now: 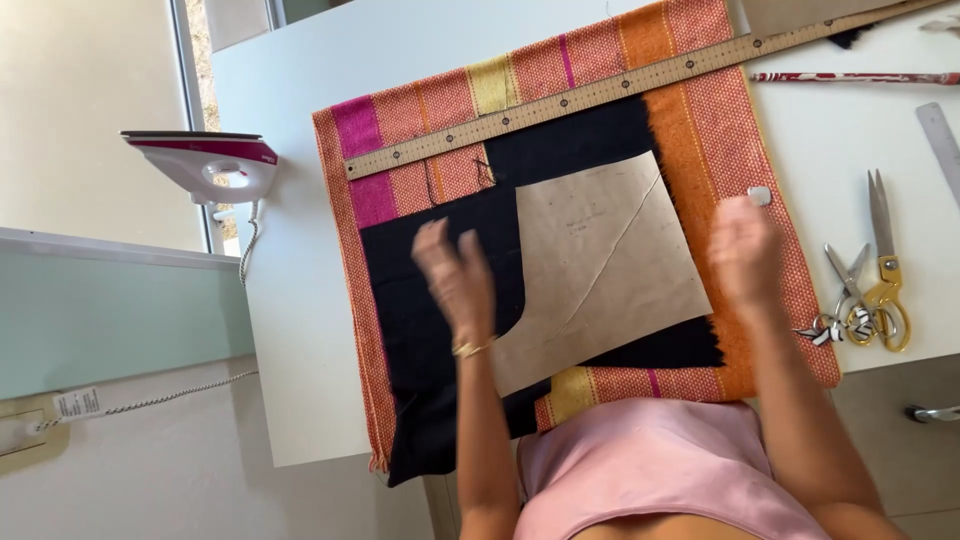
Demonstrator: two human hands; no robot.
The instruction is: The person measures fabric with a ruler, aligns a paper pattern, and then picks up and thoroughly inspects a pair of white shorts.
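Brown paper pattern [600,265], light and creasable (on soft black cloth [430,320]), lies between the raised left hand [455,275] and right hand [745,245], both empty and apart; its edges look best to grip.

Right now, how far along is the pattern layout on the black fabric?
Done: black fabric is spread over the striped orange woven cloth, the brown paper pattern piece lies on it, and the long wooden ruler lies across the top. In hand: nothing; left hand and right hand are raised above the fabric, blurred. Left: the fabric shows no cut around the pattern; the gold-handled scissors lie aside on the white table.
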